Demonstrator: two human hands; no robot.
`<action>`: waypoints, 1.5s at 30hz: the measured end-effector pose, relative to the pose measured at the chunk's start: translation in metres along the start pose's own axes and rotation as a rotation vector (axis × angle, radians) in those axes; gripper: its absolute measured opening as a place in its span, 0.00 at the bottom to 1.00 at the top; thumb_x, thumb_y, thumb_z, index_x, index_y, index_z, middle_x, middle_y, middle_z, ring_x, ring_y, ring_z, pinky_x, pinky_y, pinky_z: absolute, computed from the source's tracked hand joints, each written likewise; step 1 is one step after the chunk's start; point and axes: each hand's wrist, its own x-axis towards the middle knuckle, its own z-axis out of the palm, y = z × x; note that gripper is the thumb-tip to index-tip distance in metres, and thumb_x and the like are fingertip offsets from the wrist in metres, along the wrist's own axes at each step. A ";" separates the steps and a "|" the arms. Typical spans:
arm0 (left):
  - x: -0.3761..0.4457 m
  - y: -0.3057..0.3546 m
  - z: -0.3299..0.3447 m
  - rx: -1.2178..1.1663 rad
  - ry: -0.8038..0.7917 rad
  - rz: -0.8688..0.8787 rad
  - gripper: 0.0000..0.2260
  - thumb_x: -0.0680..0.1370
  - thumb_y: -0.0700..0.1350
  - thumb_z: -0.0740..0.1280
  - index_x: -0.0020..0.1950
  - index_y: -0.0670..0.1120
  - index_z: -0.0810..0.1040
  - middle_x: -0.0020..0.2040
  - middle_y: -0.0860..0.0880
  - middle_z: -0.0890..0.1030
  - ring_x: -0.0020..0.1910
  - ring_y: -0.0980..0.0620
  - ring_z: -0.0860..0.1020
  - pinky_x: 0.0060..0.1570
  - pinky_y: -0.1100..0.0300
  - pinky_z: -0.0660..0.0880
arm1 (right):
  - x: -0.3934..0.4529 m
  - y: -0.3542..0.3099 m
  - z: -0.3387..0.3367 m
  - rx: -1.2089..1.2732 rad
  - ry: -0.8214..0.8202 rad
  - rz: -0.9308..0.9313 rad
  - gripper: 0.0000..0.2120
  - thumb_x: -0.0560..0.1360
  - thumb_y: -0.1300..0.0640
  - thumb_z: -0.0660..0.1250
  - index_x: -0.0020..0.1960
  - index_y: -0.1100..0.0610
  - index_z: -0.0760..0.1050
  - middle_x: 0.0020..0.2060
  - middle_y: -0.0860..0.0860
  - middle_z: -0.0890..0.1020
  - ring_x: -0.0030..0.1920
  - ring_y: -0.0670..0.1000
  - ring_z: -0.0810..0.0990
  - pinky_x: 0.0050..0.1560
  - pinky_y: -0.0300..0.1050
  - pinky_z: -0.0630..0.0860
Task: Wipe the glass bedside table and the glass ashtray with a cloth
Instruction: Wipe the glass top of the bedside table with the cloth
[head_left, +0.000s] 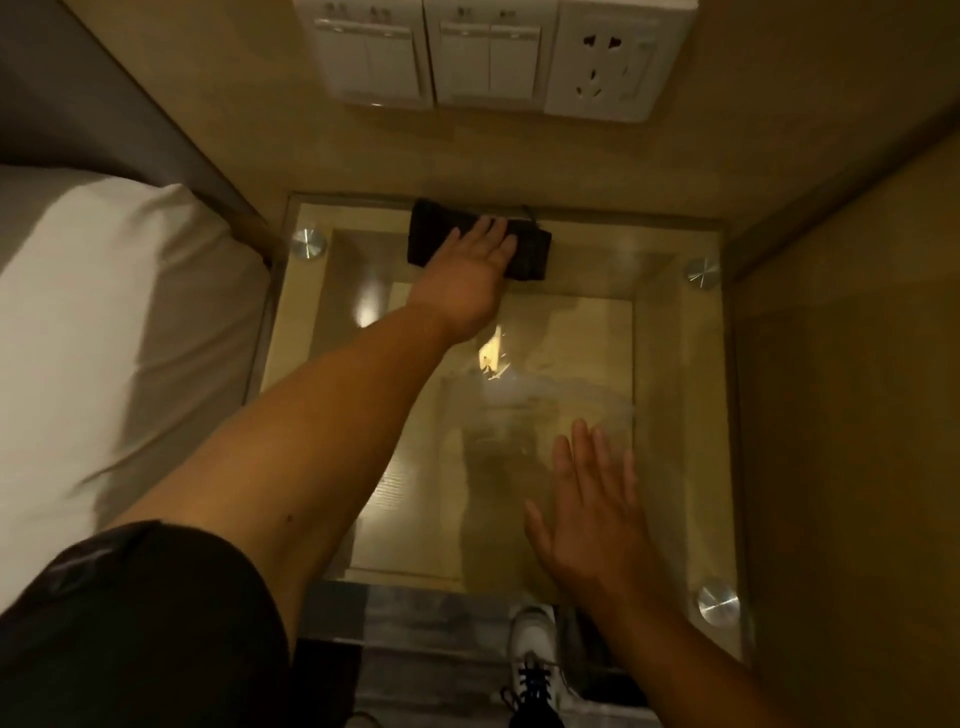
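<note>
The left hand lies flat with straight fingers on a dark cloth, pressing it against the glass worktop near the far edge, upper centre of the frame. The right hand is spread with nothing in it, low over the near part of the glass at lower right; whether it touches the surface cannot be told. With only a flat palm on it, the cloth could slip out from under the fingers or bunch against the wall behind, leaving streaks. Leaning hard on the pane between its metal studs looks risky too. No ashtray can be made out anywhere. Reflections and motion blur make it hard to judge which parts of the glass are clean.
</note>
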 end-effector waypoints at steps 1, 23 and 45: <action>-0.006 -0.001 -0.002 0.001 -0.016 0.020 0.26 0.82 0.44 0.56 0.78 0.45 0.52 0.79 0.45 0.51 0.77 0.47 0.48 0.74 0.52 0.44 | 0.000 0.000 0.000 -0.006 -0.008 0.003 0.34 0.77 0.39 0.52 0.75 0.59 0.56 0.76 0.58 0.54 0.77 0.55 0.46 0.74 0.56 0.41; -0.288 0.099 0.045 -0.095 -0.220 -0.061 0.30 0.80 0.45 0.56 0.78 0.47 0.45 0.79 0.47 0.44 0.77 0.48 0.40 0.74 0.48 0.38 | -0.013 0.014 -0.025 0.241 0.116 0.093 0.32 0.78 0.42 0.46 0.75 0.60 0.58 0.76 0.58 0.58 0.76 0.54 0.54 0.75 0.53 0.50; -0.333 0.123 0.000 -1.298 -0.314 -0.773 0.12 0.82 0.50 0.57 0.57 0.50 0.78 0.50 0.48 0.83 0.51 0.51 0.80 0.50 0.58 0.76 | -0.030 0.037 -0.009 -0.036 -0.042 0.127 0.34 0.78 0.39 0.43 0.76 0.59 0.54 0.77 0.58 0.54 0.77 0.56 0.49 0.75 0.57 0.45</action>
